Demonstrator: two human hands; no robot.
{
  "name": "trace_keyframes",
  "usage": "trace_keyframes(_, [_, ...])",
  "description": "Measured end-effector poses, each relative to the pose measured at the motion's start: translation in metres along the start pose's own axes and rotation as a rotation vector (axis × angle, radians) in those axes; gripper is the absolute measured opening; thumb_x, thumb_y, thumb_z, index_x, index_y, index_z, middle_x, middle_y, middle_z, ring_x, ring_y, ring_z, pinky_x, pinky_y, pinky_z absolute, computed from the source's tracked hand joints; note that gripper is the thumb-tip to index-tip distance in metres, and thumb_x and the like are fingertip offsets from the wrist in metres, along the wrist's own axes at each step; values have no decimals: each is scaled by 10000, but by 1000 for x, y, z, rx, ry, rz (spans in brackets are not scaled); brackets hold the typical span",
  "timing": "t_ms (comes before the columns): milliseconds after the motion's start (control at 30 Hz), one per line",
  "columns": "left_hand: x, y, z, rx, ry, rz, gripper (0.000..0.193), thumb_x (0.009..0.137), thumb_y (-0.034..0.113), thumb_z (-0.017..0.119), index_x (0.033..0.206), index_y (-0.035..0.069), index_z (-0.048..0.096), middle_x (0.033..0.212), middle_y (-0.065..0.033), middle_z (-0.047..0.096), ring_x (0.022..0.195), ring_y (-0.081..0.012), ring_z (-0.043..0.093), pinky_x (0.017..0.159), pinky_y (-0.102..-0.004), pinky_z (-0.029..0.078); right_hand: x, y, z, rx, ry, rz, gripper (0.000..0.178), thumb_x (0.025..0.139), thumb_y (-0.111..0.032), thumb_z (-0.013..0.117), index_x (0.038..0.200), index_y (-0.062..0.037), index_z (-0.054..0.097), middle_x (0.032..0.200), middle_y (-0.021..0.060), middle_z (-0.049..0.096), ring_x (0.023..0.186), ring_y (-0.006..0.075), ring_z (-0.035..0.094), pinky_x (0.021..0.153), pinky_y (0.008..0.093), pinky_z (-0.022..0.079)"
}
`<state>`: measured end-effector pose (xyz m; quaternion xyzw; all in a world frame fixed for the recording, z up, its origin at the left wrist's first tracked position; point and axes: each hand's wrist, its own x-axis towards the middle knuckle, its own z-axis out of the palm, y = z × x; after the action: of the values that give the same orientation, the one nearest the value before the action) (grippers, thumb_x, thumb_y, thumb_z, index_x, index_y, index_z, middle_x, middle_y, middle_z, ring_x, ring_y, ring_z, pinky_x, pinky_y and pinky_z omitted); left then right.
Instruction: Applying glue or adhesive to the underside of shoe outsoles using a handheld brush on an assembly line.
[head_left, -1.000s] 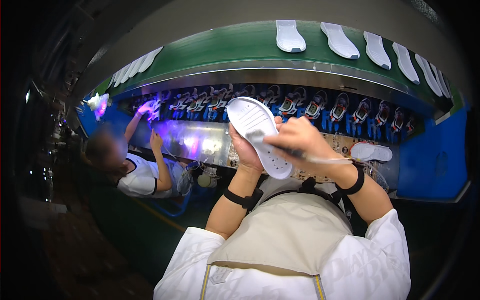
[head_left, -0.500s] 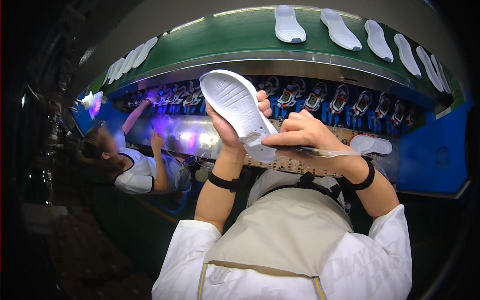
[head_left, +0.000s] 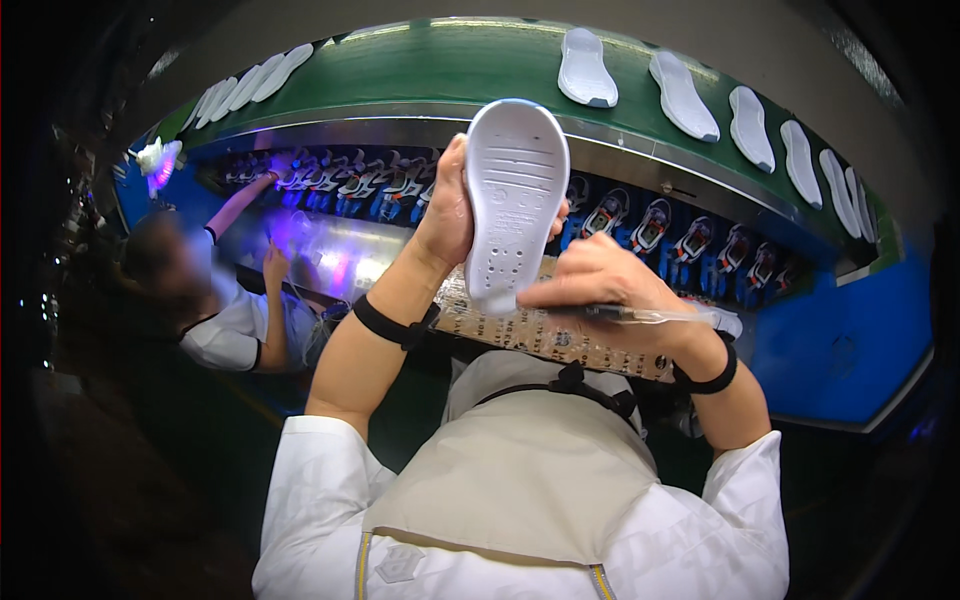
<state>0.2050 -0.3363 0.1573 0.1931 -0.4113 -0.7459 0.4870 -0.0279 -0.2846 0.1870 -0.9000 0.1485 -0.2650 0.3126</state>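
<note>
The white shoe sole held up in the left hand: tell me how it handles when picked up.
The white shoe sole probably is light: the left hand alone holds it upright by one edge. It seems fairly stiff, standing straight without drooping. Its grooved face likely aids grip.

Shoe factory assembly line. Long green conveyor belt [head_left: 450, 70] carries a row of pale grey rubber shoe soles [head_left: 585, 68]. Below it, a lower track of shoes on blue holders [head_left: 650, 225]. A second worker in white sleeves [head_left: 235, 330] at the next station.
</note>
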Motion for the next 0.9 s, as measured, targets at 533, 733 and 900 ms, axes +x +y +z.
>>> trace_keyframes(533, [40,7,6,968,-3,-513,826,1042,705,370,1183,-10,758,1058,-175,750,921,-219,692,841,-361,541,9,8,-1,-162,47,-10,382,822,-93,809,1198,-126,750,905,40,624,928,282,584,962,447,412])
trace_keyframes(733, [35,4,-14,1051,-5,-561,848,1036,716,360,1203,-18,751,1094,-190,752,959,-233,706,858,-352,541,5,17,-2,-46,-298,69,408,814,-119,816,1215,-118,741,914,47,629,942,272,586,932,427,425])
trace_keyframes(900, [25,3,-36,979,-33,-643,844,1035,711,364,1241,-17,738,1123,-205,747,999,-241,707,893,-345,537,9,27,3,-256,-68,36,367,835,-122,813,1197,-131,759,890,37,629,917,252,589,909,403,419])
